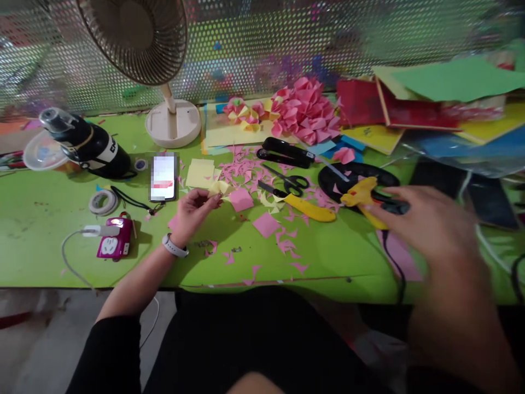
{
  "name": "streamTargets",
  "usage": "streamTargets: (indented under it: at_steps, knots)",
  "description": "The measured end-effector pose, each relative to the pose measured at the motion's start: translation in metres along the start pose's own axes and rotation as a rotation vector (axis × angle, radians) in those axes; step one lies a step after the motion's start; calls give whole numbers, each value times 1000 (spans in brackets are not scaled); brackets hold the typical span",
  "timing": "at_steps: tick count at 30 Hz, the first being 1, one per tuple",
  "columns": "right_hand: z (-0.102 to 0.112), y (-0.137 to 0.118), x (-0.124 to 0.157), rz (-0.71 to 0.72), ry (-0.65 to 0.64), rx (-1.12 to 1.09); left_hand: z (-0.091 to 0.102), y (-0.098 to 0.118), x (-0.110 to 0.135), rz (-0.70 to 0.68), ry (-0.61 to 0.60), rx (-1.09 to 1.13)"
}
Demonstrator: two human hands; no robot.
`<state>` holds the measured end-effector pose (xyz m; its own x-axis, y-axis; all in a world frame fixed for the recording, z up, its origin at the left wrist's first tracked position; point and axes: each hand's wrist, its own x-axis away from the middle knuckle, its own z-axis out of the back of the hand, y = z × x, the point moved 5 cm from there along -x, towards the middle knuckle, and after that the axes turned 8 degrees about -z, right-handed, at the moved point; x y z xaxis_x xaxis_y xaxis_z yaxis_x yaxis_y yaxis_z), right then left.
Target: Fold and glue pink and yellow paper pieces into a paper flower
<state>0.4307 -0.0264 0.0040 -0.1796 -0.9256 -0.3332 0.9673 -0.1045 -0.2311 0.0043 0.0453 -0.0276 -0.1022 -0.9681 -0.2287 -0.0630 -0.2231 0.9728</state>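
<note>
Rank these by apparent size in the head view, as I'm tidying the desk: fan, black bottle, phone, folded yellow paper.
1. fan, largest, though cut off at the top edge
2. black bottle
3. phone
4. folded yellow paper, smallest, pinched in the left hand

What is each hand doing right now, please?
Left hand: closed on a yellow paper.
Right hand: blurred, at the glue gun; grip cannot be told.
</note>
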Motion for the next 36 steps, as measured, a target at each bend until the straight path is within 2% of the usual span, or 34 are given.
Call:
streamTargets:
  at_steps: [2,4,5,8,9,11,14,17,21,28,36]
  knots:
    - [10,-30,-3,26,45,-36,0,2,-1,-3,1,11]
    - [7,-74,-5,170,-2,-199,0,2,-2,3,-5,18]
    - [-3,-100,-4,291,-134,-263,0,2,-2,12,-7,14]
    - [-36,-167,9,611,-361,-291,0,1,-1,49,1,-3]
    - [-47,-182,14,674,-414,-273,0,1,-1,58,7,-1]
    - [-66,-201,20,695,-453,-224,0,0,0,70,6,14]
    - [-80,-209,21,654,-438,-199,-3,-2,1,91,-22,32]
    - [-83,-212,20,654,-450,-243,-5,-4,4,133,-40,66]
    - [-76,-215,13,598,-478,-331,-12,-9,9,188,-79,139]
    - [-50,-224,-1,494,-407,-481,-23,-18,17,207,-146,263]
    - [-47,-227,1,457,-366,-524,-26,-15,20,173,-193,202]
